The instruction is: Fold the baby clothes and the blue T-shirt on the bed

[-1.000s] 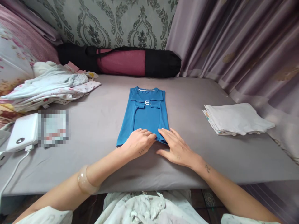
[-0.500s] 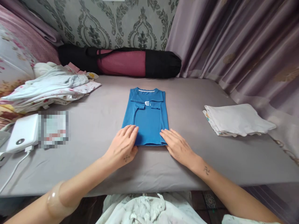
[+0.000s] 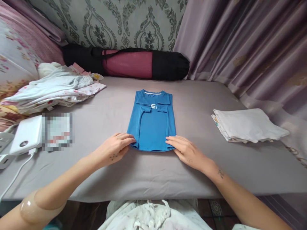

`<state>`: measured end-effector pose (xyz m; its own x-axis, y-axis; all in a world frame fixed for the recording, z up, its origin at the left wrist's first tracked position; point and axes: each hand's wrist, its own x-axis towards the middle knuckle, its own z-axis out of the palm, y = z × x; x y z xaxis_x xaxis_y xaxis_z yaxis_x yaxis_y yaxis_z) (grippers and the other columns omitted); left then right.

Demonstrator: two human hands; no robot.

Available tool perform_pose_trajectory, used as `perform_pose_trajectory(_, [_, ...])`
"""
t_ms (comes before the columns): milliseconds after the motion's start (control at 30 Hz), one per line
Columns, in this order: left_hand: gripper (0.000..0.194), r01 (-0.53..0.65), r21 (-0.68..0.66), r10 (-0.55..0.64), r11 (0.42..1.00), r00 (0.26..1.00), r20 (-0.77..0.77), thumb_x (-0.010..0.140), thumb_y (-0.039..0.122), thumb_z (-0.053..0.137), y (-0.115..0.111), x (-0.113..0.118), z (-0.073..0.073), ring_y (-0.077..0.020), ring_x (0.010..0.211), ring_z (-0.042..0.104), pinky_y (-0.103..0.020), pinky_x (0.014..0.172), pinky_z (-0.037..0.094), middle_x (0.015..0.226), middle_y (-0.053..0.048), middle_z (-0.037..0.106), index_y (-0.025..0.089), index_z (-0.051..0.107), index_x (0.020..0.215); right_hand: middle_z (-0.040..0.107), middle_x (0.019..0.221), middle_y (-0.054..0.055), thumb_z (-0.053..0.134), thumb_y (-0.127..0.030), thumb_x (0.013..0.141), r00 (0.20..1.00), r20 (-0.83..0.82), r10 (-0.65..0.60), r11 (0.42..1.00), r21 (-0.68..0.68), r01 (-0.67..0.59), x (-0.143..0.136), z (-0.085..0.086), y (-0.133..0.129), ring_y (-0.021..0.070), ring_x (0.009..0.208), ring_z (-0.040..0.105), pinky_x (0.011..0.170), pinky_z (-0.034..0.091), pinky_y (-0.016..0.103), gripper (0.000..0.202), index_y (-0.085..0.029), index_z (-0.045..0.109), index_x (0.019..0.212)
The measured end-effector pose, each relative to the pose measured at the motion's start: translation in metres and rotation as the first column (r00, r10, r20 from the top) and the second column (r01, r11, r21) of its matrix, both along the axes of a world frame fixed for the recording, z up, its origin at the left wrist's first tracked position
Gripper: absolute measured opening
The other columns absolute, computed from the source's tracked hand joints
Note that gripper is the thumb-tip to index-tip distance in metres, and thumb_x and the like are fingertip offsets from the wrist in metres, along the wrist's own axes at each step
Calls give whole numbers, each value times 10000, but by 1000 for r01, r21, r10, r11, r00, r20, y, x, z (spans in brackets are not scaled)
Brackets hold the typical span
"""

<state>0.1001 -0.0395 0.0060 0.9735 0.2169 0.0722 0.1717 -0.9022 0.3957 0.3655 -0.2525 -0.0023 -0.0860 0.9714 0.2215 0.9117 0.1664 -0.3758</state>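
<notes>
A blue T-shirt (image 3: pixel 153 127) lies folded into a narrow shape on the grey sheet, its collar pointing away from me and white lettering partly covered by folds. Both sleeves are turned inward over the body. At the near left corner, my left hand (image 3: pixel 117 147) pinches the fabric, fingers on top and thumb low at the edge. My right hand (image 3: pixel 188 149) grips the near right corner the same way, its fingertips lying over the edge fold. The thumb tips are hidden.
Folded white cloths (image 3: pixel 247 124) lie to the right. On the left are a heap of clothes (image 3: pixel 64 84), a white power bank (image 3: pixel 27 135) with a cable, and a blurred item (image 3: pixel 59 132). A black and maroon long bag (image 3: pixel 127 64) rests against the patterned wall.
My left hand has slid left and down from the shirt's front to its near left corner. The right hand stays at the right corner. The view has shifted slightly.
</notes>
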Motion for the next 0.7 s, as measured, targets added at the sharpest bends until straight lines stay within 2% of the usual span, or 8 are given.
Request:
perform_pose_trajectory(67, [334,-98,-146,98,984,995,-9,929,248,400,8,2,0,-183,887,664,-291,798,519,1075,-60,709,232,628,1171,678,1265,62,452,-92,916,993,-107,-49,999,-18,47,4,0,4,205,1173,636,1033,515,409,430,-245,639,1272])
perform_pose_trajectory(167, [333,-261,-322,273,910,962,-7,915,382,470,17,11,0,-142,662,598,-242,620,485,877,-26,690,221,613,1168,715,1192,36,491,-202,939,950,-248,-190,981,-80,175,8,2,12,203,1062,688,941,556,358,351,-264,648,1247])
perform_pose_trajectory(300, [363,-334,-458,393,824,919,35,865,466,530,27,26,-10,-137,615,527,-236,578,437,690,11,581,177,618,1067,759,936,9,517,-310,934,872,-289,-395,918,-147,368,10,3,26,181,787,710,761,574,307,293,-250,675,1174])
perform_pose_trajectory(367, [376,-370,-493,442,787,897,32,852,484,534,30,31,-16,-138,613,516,-232,560,413,670,16,557,167,620,1035,746,855,15,512,-319,930,847,-272,-457,889,-140,435,11,1,32,181,729,693,731,561,308,297,-225,676,1159])
perform_pose_trajectory(467, [367,-437,-465,506,770,862,26,848,483,524,30,37,-20,-139,619,511,-234,561,395,673,14,563,170,634,1005,733,849,42,496,-312,926,836,-211,-507,862,-102,497,13,-7,37,195,735,684,723,545,323,312,-201,660,1167])
perform_pose_trajectory(567, [335,-496,-369,545,786,838,36,848,468,513,27,41,-17,-136,589,495,-242,563,385,650,18,567,179,642,958,724,890,71,486,-304,923,838,-125,-532,847,-66,528,15,-15,38,208,749,678,708,533,332,329,-191,637,1194])
perform_pose_trajectory(700, [303,-515,-254,547,819,834,71,872,449,486,23,44,-17,-146,601,527,-252,598,412,665,7,592,193,631,943,720,924,86,463,-278,927,840,-48,-541,841,-25,540,13,-20,37,212,748,676,687,524,323,371,-183,589,1262])
